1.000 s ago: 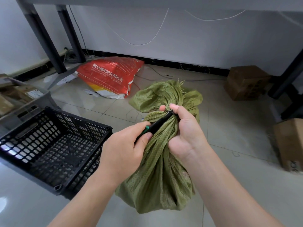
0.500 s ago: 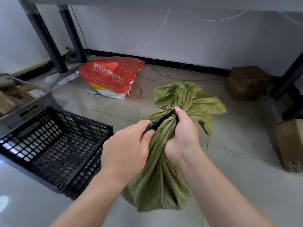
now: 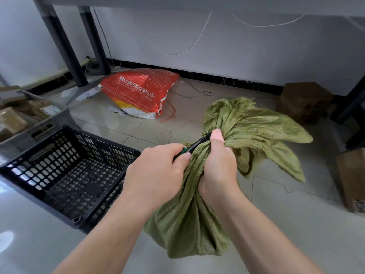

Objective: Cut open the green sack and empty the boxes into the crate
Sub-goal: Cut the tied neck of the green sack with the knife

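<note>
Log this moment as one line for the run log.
left hand: grips cutter | right hand: grips green sack at neck | cutter: tip at neck | black crate: empty, left of sack

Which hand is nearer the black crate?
Left. The left hand, gripping the cutter, is just right of the black crate; the right hand grips the green sack at its neck, farther right.
</note>
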A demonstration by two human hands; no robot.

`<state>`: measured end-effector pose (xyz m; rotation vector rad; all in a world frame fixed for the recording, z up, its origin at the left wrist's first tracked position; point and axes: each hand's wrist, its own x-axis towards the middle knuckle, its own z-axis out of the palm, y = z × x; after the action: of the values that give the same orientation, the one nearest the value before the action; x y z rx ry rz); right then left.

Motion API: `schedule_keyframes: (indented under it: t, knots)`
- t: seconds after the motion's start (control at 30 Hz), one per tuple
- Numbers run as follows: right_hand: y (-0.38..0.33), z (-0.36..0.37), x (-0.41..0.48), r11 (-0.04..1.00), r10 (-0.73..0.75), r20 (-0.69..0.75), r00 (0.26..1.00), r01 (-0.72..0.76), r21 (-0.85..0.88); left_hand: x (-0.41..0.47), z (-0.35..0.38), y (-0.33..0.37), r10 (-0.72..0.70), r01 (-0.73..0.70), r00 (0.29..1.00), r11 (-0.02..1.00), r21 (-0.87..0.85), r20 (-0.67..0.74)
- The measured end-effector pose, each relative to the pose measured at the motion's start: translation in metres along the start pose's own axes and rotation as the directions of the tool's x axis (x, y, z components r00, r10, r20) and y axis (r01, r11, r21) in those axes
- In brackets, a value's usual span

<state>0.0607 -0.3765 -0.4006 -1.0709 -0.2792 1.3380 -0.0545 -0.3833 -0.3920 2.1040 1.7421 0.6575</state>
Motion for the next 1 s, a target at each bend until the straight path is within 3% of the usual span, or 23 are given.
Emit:
schedule_keyframes:
  t: [0.17, 0.37, 0.57, 0.7, 0.87, 1.0]
  knots:
    - [0.001, -0.002, 0.002, 0.998, 0.019, -0.014, 1.000, -0.019, 0.060, -0.002, 0.006, 0.006, -0.003, 0.006, 0.999, 0.999, 0.047, -0.046]
    - [-0.007, -0.005, 0.004, 0.999, 0.021, -0.060, 0.998, -0.023, -0.025, -0.008, 0.011, 0.009, -0.007, 0.008, 1.000, 0.998, 0.063, -0.015]
    - [-0.011, -0.006, 0.006, 0.981, -0.052, -0.106, 0.993, 0.030, -0.193, -0.009, 0.001, 0.008, 0.080, -0.065, 0.996, 0.956, 0.287, -0.039]
    - [-0.012, -0.001, 0.005, 0.989, 0.010, -0.058, 0.998, -0.019, -0.148, -0.009, 0.003, 0.004, 0.179, -0.110, 0.976, 0.896, 0.429, -0.125]
    - [-0.010, 0.002, 0.002, 0.981, 0.025, -0.034, 0.999, -0.031, -0.194, -0.008, 0.005, -0.005, 0.211, -0.128, 0.970, 0.869, 0.478, -0.124]
    - [-0.005, 0.001, 0.003, 0.952, -0.040, -0.068, 0.997, 0.017, -0.306, -0.008, 0.012, -0.008, 0.155, -0.094, 0.984, 0.874, 0.476, -0.090]
